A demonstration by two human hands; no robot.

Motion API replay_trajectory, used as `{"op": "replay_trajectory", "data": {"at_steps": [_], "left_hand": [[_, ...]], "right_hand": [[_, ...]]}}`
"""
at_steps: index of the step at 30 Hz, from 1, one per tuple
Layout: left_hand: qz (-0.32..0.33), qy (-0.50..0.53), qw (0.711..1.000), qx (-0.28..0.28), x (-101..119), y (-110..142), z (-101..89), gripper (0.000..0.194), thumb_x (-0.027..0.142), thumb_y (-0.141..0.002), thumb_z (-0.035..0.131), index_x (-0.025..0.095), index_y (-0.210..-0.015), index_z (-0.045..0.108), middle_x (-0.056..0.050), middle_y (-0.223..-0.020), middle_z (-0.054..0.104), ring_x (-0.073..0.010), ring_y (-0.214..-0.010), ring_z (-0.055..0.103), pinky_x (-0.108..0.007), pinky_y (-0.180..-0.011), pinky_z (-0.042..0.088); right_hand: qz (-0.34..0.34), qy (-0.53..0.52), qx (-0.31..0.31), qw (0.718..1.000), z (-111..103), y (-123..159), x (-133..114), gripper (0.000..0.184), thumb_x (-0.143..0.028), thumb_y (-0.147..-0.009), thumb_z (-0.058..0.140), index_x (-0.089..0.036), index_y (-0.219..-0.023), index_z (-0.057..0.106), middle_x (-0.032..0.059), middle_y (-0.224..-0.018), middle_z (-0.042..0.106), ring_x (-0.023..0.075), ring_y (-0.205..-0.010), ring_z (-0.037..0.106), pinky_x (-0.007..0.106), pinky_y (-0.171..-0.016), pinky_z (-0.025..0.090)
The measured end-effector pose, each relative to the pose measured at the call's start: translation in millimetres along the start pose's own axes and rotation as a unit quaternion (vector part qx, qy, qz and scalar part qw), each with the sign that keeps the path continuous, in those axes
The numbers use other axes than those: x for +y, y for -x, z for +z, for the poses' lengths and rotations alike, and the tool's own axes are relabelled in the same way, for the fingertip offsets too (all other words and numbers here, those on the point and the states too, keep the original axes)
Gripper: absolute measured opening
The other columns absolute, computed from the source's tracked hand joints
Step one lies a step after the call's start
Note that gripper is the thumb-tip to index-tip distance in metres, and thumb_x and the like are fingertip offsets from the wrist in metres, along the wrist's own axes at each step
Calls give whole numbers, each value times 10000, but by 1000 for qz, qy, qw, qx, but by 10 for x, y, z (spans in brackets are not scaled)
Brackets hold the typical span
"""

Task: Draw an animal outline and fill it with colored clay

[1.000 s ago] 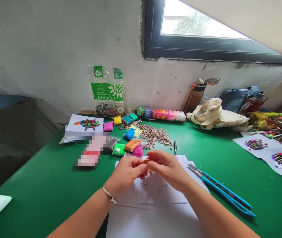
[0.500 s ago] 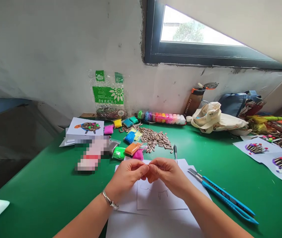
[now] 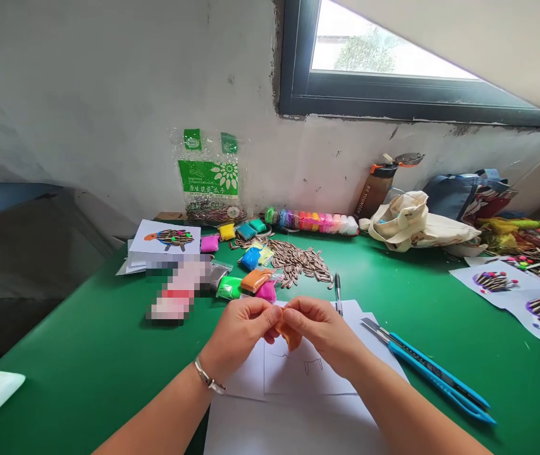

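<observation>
My left hand [image 3: 241, 328] and my right hand [image 3: 320, 328] meet fingertip to fingertip above a white sheet [image 3: 305, 373] with a faint pencil drawing. Both pinch a small lump of orange clay [image 3: 289, 332], which hangs between them, stretched a little downward. A silver bracelet sits on my left wrist. Just beyond my hands lie small packets of clay: orange [image 3: 255, 279], pink [image 3: 267, 291] and green [image 3: 229, 287]. A heap of sunflower seeds [image 3: 298, 260] lies behind those.
A blue utility knife [image 3: 434, 373] lies right of the sheet, a pen [image 3: 337, 289] above it. A row of clay colours [image 3: 315, 220], a seed bag [image 3: 209, 183], a bottle [image 3: 374, 186] and cloth bags [image 3: 417, 221] stand along the wall. Finished seed pictures [image 3: 516, 284] lie right.
My fingers have drawn slightly apart, and the orange clay now shows between them, pulled into a hanging piece. The view has shifted a little.
</observation>
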State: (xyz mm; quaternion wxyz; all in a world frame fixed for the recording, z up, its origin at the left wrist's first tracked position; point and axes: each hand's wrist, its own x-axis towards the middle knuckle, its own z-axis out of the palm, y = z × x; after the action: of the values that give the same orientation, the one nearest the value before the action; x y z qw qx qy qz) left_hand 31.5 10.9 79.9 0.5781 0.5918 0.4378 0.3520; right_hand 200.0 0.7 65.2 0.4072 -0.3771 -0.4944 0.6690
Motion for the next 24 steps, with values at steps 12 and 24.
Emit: {"op": "replay_trajectory", "data": {"at_steps": [12,24], "left_hand": [[-30,17,999,-14,-35,-38,-6,435,572,-730,704,139,-708,687,-40,-672,648,-157,-645,576,-271,-623,473],[-17,51,997,49,-46,-12,30,489,622,-796,615,141,-862,681,-45,-729,661,-162,-651,611,-282,-631,485]], "right_hand": [[2,28,51,998,-6,-2,36,391,-526,-793,673,-161,-697,568,-10,-563,598,101,-495,529,231,-494,427],[-2,22,53,998,4,3,-5,359,-518,-800,656,-171,-737,585,-13,-498,608,123,-476,558,263,-535,451]]}}
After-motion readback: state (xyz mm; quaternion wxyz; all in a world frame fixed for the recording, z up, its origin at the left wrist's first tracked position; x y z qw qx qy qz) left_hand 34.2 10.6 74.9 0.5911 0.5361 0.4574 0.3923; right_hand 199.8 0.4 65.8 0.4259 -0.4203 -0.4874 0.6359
